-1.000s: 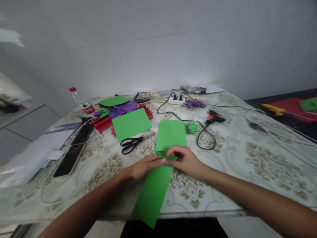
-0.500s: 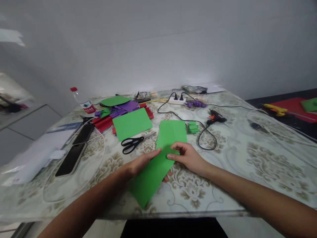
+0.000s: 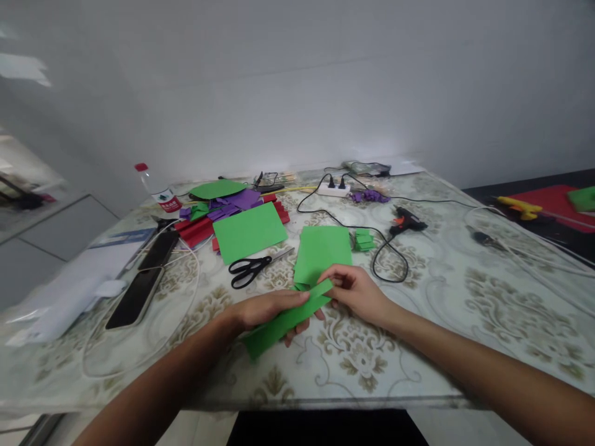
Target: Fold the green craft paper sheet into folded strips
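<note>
A narrow folded piece of green paper (image 3: 283, 323) slants between my two hands, low over the patterned tablecloth. My left hand (image 3: 274, 308) grips it with the thumb on top and fingertips showing beneath. At the upper right end my right hand (image 3: 351, 290) pinches the paper; some of its fingers are hidden. Just beyond lies a stack of green paper squares (image 3: 324, 251), with a small bundle of folded green strips (image 3: 364, 240) to its right. Black-handled scissors (image 3: 251, 271) rest to the left of the stack, below a green sheet (image 3: 251, 232).
Purple, red and green paper pieces (image 3: 232, 204) heap at the back left, near a red-capped bottle (image 3: 160, 191). A phone (image 3: 134, 298) lies left among white cables. A black glue gun (image 3: 406, 220) and its looping cord sit right of a power strip (image 3: 333, 189).
The green paper in my hands has gone from a wide, flat-looking sheet to a narrow folded strip. My right hand has shifted slightly with its end. The surrounding things have stayed put.
</note>
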Demonstrator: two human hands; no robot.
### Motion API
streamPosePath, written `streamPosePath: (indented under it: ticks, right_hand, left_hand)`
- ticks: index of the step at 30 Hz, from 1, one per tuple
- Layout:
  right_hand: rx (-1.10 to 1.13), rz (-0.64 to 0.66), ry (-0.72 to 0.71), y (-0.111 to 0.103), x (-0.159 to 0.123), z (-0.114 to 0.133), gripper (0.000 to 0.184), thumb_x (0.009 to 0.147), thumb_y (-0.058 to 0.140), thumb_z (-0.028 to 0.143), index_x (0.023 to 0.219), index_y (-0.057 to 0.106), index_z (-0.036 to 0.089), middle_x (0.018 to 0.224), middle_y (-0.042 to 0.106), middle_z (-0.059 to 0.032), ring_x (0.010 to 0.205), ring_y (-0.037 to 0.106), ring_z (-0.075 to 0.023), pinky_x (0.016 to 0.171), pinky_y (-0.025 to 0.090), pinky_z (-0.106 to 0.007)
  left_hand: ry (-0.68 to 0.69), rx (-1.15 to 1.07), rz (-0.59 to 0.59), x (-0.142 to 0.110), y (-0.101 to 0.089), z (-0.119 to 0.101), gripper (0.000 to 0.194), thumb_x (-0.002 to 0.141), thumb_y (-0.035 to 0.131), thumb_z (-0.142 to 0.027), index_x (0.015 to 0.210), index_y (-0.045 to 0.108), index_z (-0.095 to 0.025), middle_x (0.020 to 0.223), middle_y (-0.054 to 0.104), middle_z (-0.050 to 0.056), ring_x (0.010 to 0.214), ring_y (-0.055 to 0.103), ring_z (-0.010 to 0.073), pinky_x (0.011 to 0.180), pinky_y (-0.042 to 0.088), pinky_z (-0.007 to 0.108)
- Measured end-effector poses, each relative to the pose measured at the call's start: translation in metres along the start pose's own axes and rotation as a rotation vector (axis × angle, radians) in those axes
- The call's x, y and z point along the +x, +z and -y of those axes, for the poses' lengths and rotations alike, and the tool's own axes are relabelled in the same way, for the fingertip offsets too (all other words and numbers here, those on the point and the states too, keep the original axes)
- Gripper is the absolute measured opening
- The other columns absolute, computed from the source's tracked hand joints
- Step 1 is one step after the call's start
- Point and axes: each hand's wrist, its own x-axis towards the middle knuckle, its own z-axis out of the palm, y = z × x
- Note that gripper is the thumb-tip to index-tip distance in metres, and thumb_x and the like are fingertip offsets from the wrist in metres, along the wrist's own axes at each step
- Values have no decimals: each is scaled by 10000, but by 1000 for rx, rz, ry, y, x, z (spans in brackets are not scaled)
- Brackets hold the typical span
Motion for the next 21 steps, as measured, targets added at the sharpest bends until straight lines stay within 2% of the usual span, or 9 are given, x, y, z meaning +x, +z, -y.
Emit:
streamPosePath:
  ticks: [3,7,14,18,21]
  right_hand:
    - [7,-20,3,-1,1,-2,255,745,787,363,875,701,160,627,646,24,501,561,-98,506,451,-217]
    - [21,-8,13,0,2,-5,289,752,785,375,934,719,160,684,682,10,527,581,-96,532,481,-217]
    - [161,-60,122,3,2,-1,537,836,643,646,1059,632,157,641,684,-13,581,653,-160,532,534,-258]
    - [67,-59,82,4,2,-4,521,756,778,576,1026,597,168,616,681,20,507,621,-127,516,518,-237]
    - [46,-37,77,5,1,-8,496,724,819,543,964,592,172,598,679,33,494,616,-115,517,508,-227]
  left_hand:
    - [35,54,-40,0,4,-3,511,915,582,-614,1085,668,-140,738,629,40,553,594,140,501,447,239]
    - [89,105,-62,4,8,-2,413,890,666,-538,1010,629,-144,706,697,56,523,624,141,523,477,240]
    - [143,93,-164,9,9,-2,353,859,694,-497,906,625,-154,628,714,39,463,634,146,491,498,238]
    - [129,99,-184,9,11,-1,359,844,700,-500,854,628,-148,619,711,45,457,633,146,487,499,239]
    - [82,107,-175,8,11,1,368,845,696,-504,845,647,-139,683,730,69,478,638,152,513,516,263]
